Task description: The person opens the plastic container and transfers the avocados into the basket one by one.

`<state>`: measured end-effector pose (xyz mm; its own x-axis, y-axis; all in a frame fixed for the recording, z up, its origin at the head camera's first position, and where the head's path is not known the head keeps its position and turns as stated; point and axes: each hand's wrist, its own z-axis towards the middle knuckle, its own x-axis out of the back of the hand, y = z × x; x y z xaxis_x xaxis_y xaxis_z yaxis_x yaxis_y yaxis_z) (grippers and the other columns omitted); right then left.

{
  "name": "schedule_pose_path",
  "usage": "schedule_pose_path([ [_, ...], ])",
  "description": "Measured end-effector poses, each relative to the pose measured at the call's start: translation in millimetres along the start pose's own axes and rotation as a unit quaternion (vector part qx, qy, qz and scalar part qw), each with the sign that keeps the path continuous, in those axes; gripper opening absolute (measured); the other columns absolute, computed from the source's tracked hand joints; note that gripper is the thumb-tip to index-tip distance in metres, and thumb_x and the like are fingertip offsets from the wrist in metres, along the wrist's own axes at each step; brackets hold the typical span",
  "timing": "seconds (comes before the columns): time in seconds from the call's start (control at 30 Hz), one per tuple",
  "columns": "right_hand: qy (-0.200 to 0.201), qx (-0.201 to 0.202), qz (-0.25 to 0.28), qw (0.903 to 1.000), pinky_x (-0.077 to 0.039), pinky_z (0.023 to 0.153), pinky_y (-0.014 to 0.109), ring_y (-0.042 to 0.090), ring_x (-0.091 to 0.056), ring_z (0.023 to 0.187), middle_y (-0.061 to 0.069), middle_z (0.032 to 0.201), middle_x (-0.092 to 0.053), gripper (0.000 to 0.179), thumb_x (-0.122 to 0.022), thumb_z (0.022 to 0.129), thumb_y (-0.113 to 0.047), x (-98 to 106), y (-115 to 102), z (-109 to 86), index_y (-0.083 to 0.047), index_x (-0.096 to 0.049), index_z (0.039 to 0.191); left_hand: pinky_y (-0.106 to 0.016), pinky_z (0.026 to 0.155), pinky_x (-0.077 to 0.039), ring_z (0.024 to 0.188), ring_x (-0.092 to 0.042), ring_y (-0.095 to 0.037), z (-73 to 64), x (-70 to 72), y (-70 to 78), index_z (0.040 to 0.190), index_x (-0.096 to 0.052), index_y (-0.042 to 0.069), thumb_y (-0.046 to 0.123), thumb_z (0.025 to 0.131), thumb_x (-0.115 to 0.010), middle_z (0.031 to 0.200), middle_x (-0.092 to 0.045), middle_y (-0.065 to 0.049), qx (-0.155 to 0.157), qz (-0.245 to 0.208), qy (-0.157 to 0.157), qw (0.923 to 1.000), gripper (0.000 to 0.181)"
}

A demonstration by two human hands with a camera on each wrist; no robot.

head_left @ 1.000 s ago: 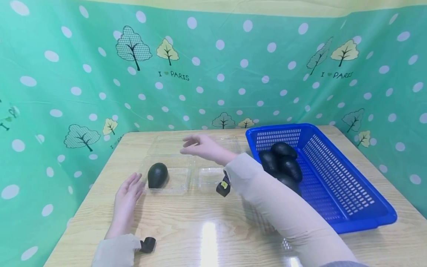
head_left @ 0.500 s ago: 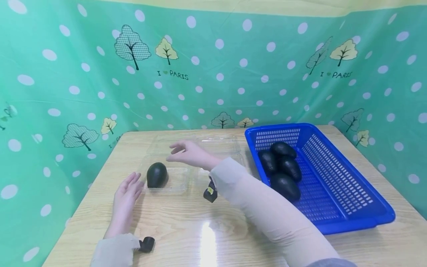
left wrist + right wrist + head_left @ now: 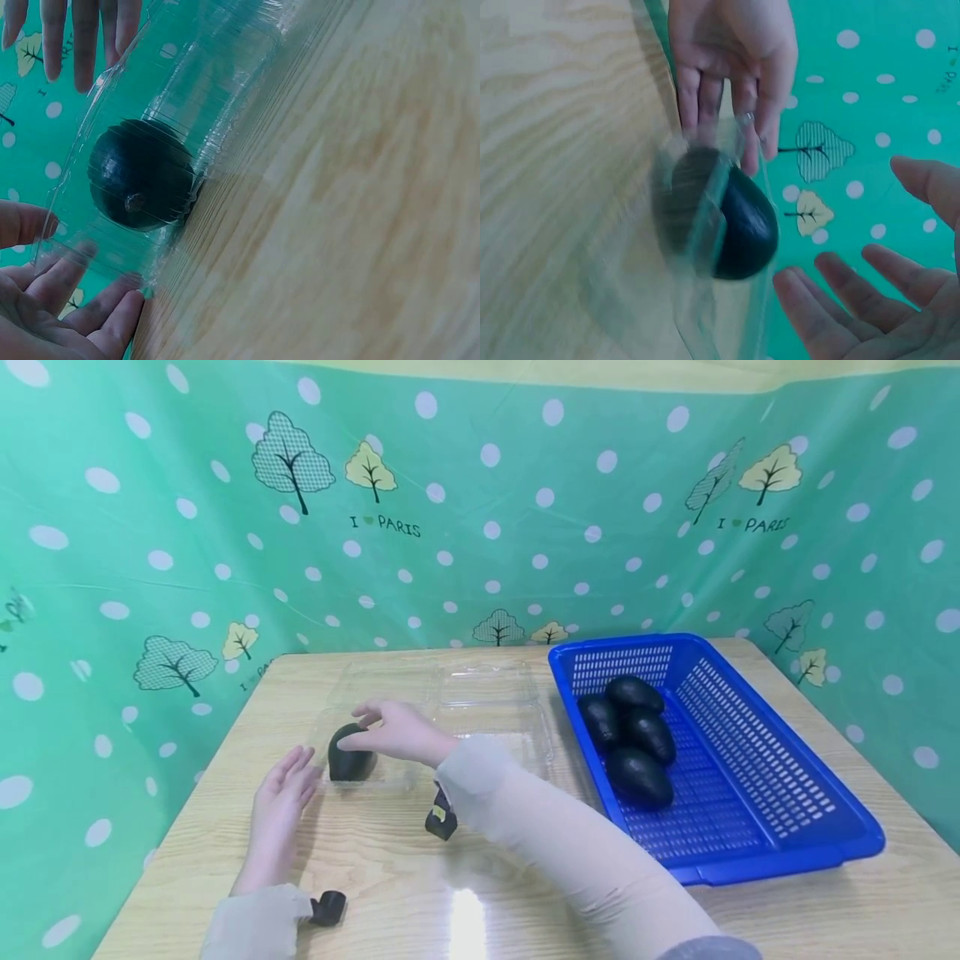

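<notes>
A dark green avocado (image 3: 347, 767) stands in the left part of the clear plastic container (image 3: 396, 781). My left hand (image 3: 279, 802) rests at the container's left end, fingers extended. The left wrist view shows its thumb at the rim of the plastic and its fingertips against the end wall, below the avocado (image 3: 139, 176). Reaching in from the right, my right hand (image 3: 397, 735) is over the container, its thumb overlapping the avocado's upper part in the head view. In the right wrist view a gap shows between its spread fingers and the avocado (image 3: 746, 225).
To the right, a blue perforated basket (image 3: 806, 856) holds several dark avocados (image 3: 637, 777) along its left side. More clear plastic (image 3: 487, 681), looking like raised lids, lies behind the container. A green dotted curtain (image 3: 450, 527) hangs behind the wooden table (image 3: 390, 877).
My right hand has moved left and toward me, from above the middle of the clear plastic to the avocado. The left hand has stayed at the container's end.
</notes>
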<state>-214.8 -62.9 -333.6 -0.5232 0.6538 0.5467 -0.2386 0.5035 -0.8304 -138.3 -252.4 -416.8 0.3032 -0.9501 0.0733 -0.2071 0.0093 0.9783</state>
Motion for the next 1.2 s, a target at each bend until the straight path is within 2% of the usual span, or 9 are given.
schedule_pose_path([
  [0.2,0.014,-0.002,0.009,0.9999,-0.055,0.101,0.034,0.024,-0.058,0.126,0.007,0.135,-0.063,0.061,-0.074,0.087,-0.037,-19,3,6.7,-0.014,-0.055,0.14,-0.033,0.125,-0.027,0.15,-0.029,-0.021,0.3,1.3,-0.4,0.159,-0.016,0.016,0.03,0.105,-0.046,0.165,-0.023,-0.002,0.0,-0.002,-0.001,1.0,0.063],
  [0.33,0.028,-0.005,-0.008,0.9996,-0.051,0.105,0.031,0.022,-0.057,0.127,0.006,0.136,-0.062,0.062,-0.076,0.086,-0.039,-29,5,10.3,-0.013,-0.056,0.139,-0.034,0.125,-0.027,0.149,-0.03,-0.021,0.9,1.9,-1.4,0.159,-0.015,0.017,0.03,0.105,-0.046,0.165,-0.022,-0.001,-0.001,-0.001,-0.006,1.0,0.063],
  [0.43,0.037,-0.001,-0.019,0.9992,-0.05,0.104,0.027,0.019,-0.059,0.124,0.004,0.135,-0.063,0.063,-0.076,0.085,-0.038,-36,8,12.7,-0.012,-0.056,0.138,-0.034,0.125,-0.027,0.149,-0.031,-0.021,1.5,2.1,-1.7,0.159,-0.014,0.017,0.03,0.106,-0.046,0.165,-0.022,-0.001,-0.003,0.001,-0.009,1.0,0.064],
  [0.53,0.042,0.007,-0.024,0.9988,-0.052,0.1,0.026,0.019,-0.06,0.121,0.003,0.134,-0.063,0.061,-0.076,0.086,-0.037,-40,10,14.5,-0.012,-0.057,0.138,-0.034,0.125,-0.027,0.149,-0.031,-0.022,1.9,2.0,-1.6,0.159,-0.014,0.016,0.03,0.105,-0.046,0.165,-0.023,-0.001,-0.007,0.002,-0.009,0.9999,0.064],
  [0.87,0.052,0.004,-0.07,0.9961,-0.053,0.099,0.03,0.02,-0.057,0.123,0.004,0.139,-0.056,0.065,-0.073,0.088,-0.04,-47,21,17.2,-0.014,-0.051,0.143,-0.035,0.124,-0.029,0.15,-0.029,-0.021,3.6,1.8,-3.9,0.159,-0.015,0.015,0.028,0.106,-0.045,0.165,-0.022,-0.001,-0.008,0.01,-0.004,0.9999,0.062],
  [1.07,0.066,0.009,-0.117,0.9909,-0.054,0.1,0.031,0.022,-0.057,0.125,0.006,0.145,-0.051,0.067,-0.074,0.088,-0.039,-55,24,20.2,-0.014,-0.05,0.144,-0.035,0.124,-0.029,0.15,-0.028,-0.02,2.9,1.4,-3.0,0.159,-0.015,0.015,0.026,0.105,-0.046,0.165,-0.022,-0.001,-0.006,0.009,0.001,0.9999,0.063],
  [1.2,0.08,0.005,-0.18,0.9804,-0.055,0.101,0.034,0.024,-0.058,0.126,0.006,0.147,-0.049,0.069,-0.073,0.088,-0.039,-62,26,20.7,-0.018,-0.046,0.148,-0.034,0.124,-0.029,0.15,-0.029,-0.021,1.0,0.6,-1.3,0.159,-0.015,0.012,0.023,0.105,-0.045,0.165,-0.022,-0.004,-0.01,0.003,0.0,0.9999,0.062],
])
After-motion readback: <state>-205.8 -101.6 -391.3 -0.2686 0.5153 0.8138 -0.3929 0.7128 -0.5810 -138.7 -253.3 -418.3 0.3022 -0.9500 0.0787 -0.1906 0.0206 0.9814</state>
